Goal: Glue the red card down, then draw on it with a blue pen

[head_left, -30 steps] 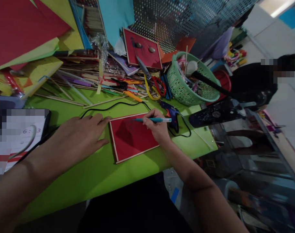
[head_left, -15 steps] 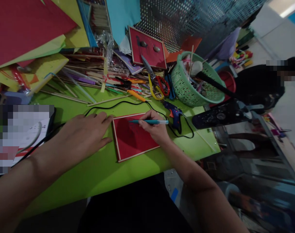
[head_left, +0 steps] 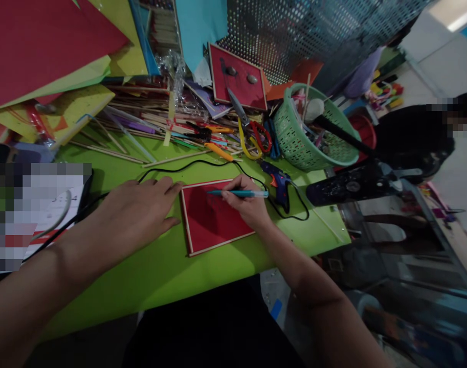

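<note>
The right hand's grip (head_left: pixel 248 205) is closed in a pinch around a teal pen (head_left: pixel 252 194), its tip pointing left over a wood-edged red panel (head_left: pixel 202 220). That panel lies near the near edge of the green tabletop (head_left: pixel 149 278), towards the right end. The left hand's grip (head_left: pixel 143 204) is loosely open, holding nothing — fingertips just by the panel's far left corner. Beyond sit a glue gun (head_left: pixel 280 186), scissors (head_left: pixel 240 108) and, towards the tabletop's far right corner, a green basket (head_left: pixel 298 148).

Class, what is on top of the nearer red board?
Pale strips edge the nearer red board; the right hand is over it with a teal pen, hiding the surface beneath.
</note>
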`<action>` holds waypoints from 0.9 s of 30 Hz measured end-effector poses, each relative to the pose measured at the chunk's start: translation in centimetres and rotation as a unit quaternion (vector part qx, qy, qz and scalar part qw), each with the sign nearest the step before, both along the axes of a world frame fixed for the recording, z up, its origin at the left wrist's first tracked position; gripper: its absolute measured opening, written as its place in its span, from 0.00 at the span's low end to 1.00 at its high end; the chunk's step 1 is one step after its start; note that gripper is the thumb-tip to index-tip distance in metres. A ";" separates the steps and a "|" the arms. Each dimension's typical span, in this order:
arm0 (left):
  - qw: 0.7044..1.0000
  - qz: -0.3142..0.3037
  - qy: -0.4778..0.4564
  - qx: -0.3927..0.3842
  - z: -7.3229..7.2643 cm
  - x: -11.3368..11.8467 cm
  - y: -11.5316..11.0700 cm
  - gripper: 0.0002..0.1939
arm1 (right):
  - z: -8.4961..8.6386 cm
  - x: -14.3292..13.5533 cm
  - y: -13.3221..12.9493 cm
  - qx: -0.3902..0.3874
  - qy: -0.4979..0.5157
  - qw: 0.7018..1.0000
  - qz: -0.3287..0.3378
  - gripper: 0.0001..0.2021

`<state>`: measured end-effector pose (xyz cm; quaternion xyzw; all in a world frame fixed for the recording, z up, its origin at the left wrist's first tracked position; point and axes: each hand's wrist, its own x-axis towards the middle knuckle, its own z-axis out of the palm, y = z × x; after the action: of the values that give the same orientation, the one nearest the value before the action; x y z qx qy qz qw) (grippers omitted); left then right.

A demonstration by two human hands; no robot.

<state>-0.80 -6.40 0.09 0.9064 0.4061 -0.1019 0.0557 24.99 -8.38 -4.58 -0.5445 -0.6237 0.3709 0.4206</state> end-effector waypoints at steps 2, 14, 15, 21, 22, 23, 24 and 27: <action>1.000 0.001 0.003 -0.005 0.1 0.0 0.0 0.24 | 0.0 0.0 0.0 0.002 0.000 1.000 0.001 0.08; 1.000 0.004 0.019 -0.011 0.5 0.3 0.1 0.26 | 0.1 -0.1 0.0 -0.002 -0.004 1.000 -0.003 0.10; 1.000 0.004 0.019 -0.008 0.5 0.3 0.1 0.26 | 0.1 -0.2 0.0 -0.001 -0.003 1.000 -0.003 0.11; 1.000 0.002 0.017 -0.012 0.5 0.3 0.1 0.26 | 0.1 -0.2 0.0 0.003 0.000 1.000 -0.004 0.08; 1.000 0.002 0.016 -0.012 0.5 0.3 0.1 0.26 | 0.1 -0.2 0.0 0.004 0.001 1.000 -0.002 0.08; 1.000 0.003 0.014 -0.011 0.5 0.2 0.1 0.26 | 0.0 -0.1 0.0 0.005 0.002 1.000 -0.001 0.08; 1.000 0.002 0.012 -0.009 0.5 0.2 0.1 0.26 | 0.0 -0.1 0.0 0.006 0.003 1.000 0.001 0.08; 1.000 0.004 0.007 -0.008 0.4 0.2 0.1 0.25 | 0.0 -0.1 0.0 0.005 0.000 1.000 0.002 0.09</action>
<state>-0.65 -6.30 0.48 0.9035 0.4095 -0.1115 0.0601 24.88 -8.36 -4.59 -0.5410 -0.6265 0.3692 0.4226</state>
